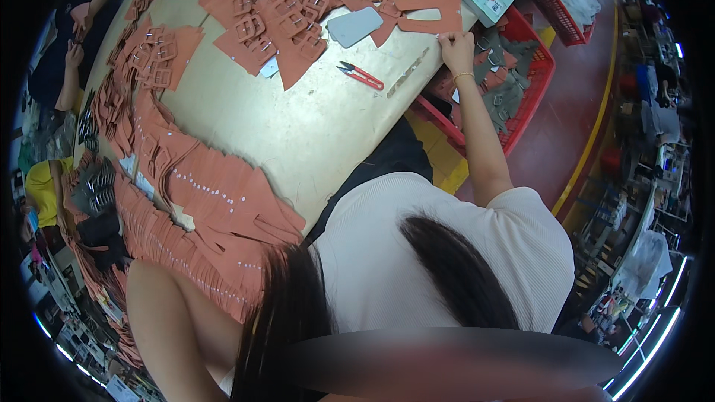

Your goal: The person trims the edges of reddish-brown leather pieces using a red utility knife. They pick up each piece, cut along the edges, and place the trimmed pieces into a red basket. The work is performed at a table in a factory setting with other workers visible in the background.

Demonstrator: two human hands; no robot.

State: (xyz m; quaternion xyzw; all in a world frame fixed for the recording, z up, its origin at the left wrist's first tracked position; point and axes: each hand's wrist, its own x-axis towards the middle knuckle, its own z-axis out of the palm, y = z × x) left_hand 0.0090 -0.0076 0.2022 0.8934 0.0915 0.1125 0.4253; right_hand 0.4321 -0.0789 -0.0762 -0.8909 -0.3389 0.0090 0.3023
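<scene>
White ribbed top [383, 253], 1 thin bracelet [463, 74]

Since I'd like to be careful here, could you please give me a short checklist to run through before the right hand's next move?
1. Right hand at the orange cut-out piece: ok, fingertips at its near corner.
2. Firm grip on that corner: cannot tell, the fingers hide it.
3. Left hand in view: not ok, it is out of sight.
4. Red-handled snips away from the right hand: ok, they lie apart from it on the table.
5. Red basket unfilled: not ok, grey and orange pieces lie in it.
</scene>
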